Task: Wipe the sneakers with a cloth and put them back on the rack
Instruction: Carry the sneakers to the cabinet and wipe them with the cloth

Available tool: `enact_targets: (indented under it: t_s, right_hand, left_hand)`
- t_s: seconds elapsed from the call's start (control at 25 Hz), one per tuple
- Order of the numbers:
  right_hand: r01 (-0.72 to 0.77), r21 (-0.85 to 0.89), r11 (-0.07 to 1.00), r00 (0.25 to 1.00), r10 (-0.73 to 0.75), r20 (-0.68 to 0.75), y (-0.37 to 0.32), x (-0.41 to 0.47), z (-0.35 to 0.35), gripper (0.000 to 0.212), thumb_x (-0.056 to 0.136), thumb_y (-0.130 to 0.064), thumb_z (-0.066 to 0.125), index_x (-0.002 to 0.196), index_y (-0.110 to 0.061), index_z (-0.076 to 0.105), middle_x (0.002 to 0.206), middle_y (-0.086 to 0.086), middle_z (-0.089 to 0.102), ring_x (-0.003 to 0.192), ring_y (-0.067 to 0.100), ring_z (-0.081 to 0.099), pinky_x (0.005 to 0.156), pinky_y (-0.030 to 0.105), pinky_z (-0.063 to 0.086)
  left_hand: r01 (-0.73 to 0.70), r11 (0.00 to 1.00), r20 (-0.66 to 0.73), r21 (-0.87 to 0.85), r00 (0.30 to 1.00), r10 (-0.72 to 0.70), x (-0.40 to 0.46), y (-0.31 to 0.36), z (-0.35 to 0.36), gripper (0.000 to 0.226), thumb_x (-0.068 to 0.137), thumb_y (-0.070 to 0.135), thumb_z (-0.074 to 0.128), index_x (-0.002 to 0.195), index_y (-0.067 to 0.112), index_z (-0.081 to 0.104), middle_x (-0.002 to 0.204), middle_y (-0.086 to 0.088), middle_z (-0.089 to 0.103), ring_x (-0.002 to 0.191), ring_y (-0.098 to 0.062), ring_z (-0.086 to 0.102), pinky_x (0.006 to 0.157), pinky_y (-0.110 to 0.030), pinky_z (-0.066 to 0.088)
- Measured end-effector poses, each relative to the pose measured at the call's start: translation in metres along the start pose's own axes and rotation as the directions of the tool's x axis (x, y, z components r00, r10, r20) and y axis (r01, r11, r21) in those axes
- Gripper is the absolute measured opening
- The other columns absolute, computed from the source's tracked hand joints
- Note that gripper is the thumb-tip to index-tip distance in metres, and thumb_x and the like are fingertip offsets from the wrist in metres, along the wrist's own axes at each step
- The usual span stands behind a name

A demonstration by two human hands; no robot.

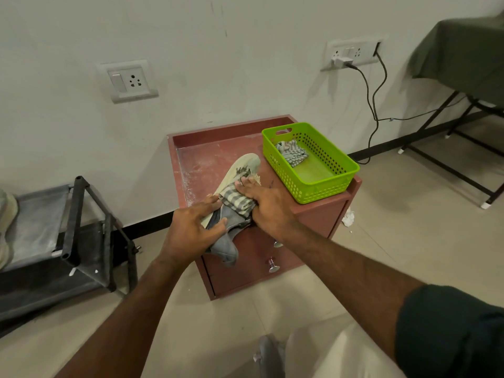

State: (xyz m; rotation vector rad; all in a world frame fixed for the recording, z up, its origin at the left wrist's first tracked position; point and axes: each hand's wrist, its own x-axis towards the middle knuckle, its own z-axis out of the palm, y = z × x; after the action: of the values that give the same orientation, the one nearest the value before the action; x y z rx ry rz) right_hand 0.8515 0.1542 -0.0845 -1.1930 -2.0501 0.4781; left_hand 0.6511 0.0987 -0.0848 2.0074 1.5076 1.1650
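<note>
Could slip off the front edge any second: sneaker [234, 181] lying on its side on the red bench [196, 156], heel end hanging out past the near edge over the drawers, so a hard push toward 6 o'clock might tip it to the floor. Left hand [191, 227] curled around the grey heel part, steadying it from 7 o'clock; looks like the only thing stopping that slide. Right hand [264, 203] clamped on the striped cloth [234, 199], pressing it down onto the middle of the shoe, fingertips reaching toward the toe at 12 o'clock. Too broad a sweep toward 2 o'clock might knock the green basket [321, 186], already sitting right at the bench corner with a second striped rag [291, 152] inside. Pale dust across the bench top; could get dragged back onto the shoe. Now the shoe itself: cream, worn upper, dark scuffing near the toe, grey fabric at the heel, soft and floppy by the look of it, likely to fold under pressure. Rack [79, 214] waiting well off at 9 o'clock, another pale shoe [6, 211] just showing on it at the frame edge.
</note>
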Motion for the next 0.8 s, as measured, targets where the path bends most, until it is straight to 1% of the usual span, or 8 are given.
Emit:
enact_targets:
  t_s: [0.16,0.24,0.32,0.4,0.48,0.6,0.68,0.8]
  right_hand:
    - [0.065,-0.028,0.997,0.983,-0.060,0.174,-0.004,-0.020,-0.033,0.024,0.085,-0.031,0.069,0.107,-0.023,0.076,0.104,-0.014,0.073,0.100,0.000,0.065,0.089,0.024,0.052]
    - [-0.062,0.048,0.997,0.995,0.065,-0.072,-0.004,-0.015,-0.051,0.019,0.083,-0.037,0.065,0.093,-0.025,0.077,0.087,-0.020,0.071,0.086,0.001,0.063,0.078,0.025,0.053]
    - [-0.033,0.105,0.994,0.961,0.061,-0.271,-0.008,-0.007,-0.048,0.031,0.085,-0.028,0.066,0.114,-0.019,0.073,0.116,-0.003,0.071,0.111,0.008,0.064,0.098,0.032,0.050]
    - [0.091,0.037,0.995,0.992,-0.087,-0.093,-0.002,-0.006,-0.029,0.046,0.084,-0.005,0.057,0.129,-0.012,0.063,0.141,0.008,0.054,0.135,0.014,0.045,0.117,0.025,0.028]
    - [0.237,-0.034,0.971,0.960,-0.228,0.163,0.017,-0.011,-0.014,0.051,0.082,0.004,0.052,0.130,-0.011,0.062,0.145,0.010,0.048,0.138,0.014,0.037,0.116,0.013,0.017]
    - [-0.123,0.196,0.973,0.985,0.143,-0.092,0.034,0.006,-0.028,0.034,0.088,-0.010,0.064,0.121,-0.014,0.069,0.133,0.009,0.061,0.121,0.007,0.056,0.109,0.030,0.039]
    - [-0.193,0.236,0.952,0.932,0.254,-0.261,0.024,0.013,-0.028,0.035,0.086,-0.012,0.071,0.120,-0.013,0.069,0.132,0.008,0.061,0.124,0.010,0.054,0.111,0.029,0.039]
    - [0.196,0.128,0.972,0.977,-0.205,0.058,-0.001,-0.006,-0.011,0.041,0.088,0.001,0.064,0.127,-0.009,0.063,0.141,0.009,0.052,0.138,0.017,0.040,0.117,0.024,0.027]
  left_hand:
    - [0.013,0.998,-0.007,-0.054,1.000,-0.013,-0.002,0.001,0.000,0.050,0.077,0.013,0.083,0.124,0.006,0.069,0.134,-0.004,0.064,0.128,-0.006,0.056,0.109,-0.036,0.047]
    - [0.040,0.996,-0.001,-0.082,0.999,-0.041,-0.002,0.002,0.000,0.050,0.079,0.015,0.083,0.126,0.007,0.068,0.136,-0.003,0.063,0.129,-0.004,0.055,0.110,-0.034,0.046]
    - [0.044,0.995,0.004,-0.084,0.999,-0.043,-0.001,0.002,-0.001,0.051,0.079,0.017,0.082,0.127,0.007,0.067,0.136,-0.003,0.063,0.130,-0.004,0.054,0.110,-0.033,0.045]
    - [0.048,0.994,0.010,-0.095,0.999,-0.048,-0.001,0.000,0.000,0.051,0.079,0.015,0.082,0.127,0.007,0.067,0.136,-0.003,0.063,0.130,-0.004,0.054,0.109,-0.034,0.046]
    - [0.050,0.993,0.005,-0.106,0.999,-0.050,0.000,0.000,0.001,0.050,0.078,0.014,0.083,0.126,0.007,0.068,0.136,-0.004,0.063,0.129,-0.003,0.054,0.108,-0.034,0.047]
    - [0.068,0.989,-0.002,-0.130,0.998,-0.068,-0.002,0.001,0.002,0.049,0.079,0.015,0.083,0.125,0.007,0.068,0.137,-0.003,0.062,0.129,-0.002,0.054,0.109,-0.031,0.046]
    - [0.076,0.989,-0.004,-0.127,0.997,-0.077,-0.003,0.001,0.001,0.049,0.079,0.015,0.083,0.125,0.008,0.068,0.137,-0.002,0.062,0.128,-0.002,0.054,0.109,-0.031,0.046]
    - [0.027,0.995,0.009,-0.099,1.000,-0.026,-0.001,0.002,-0.002,0.050,0.076,0.017,0.084,0.125,0.012,0.070,0.134,-0.001,0.064,0.128,-0.002,0.055,0.107,-0.033,0.048]
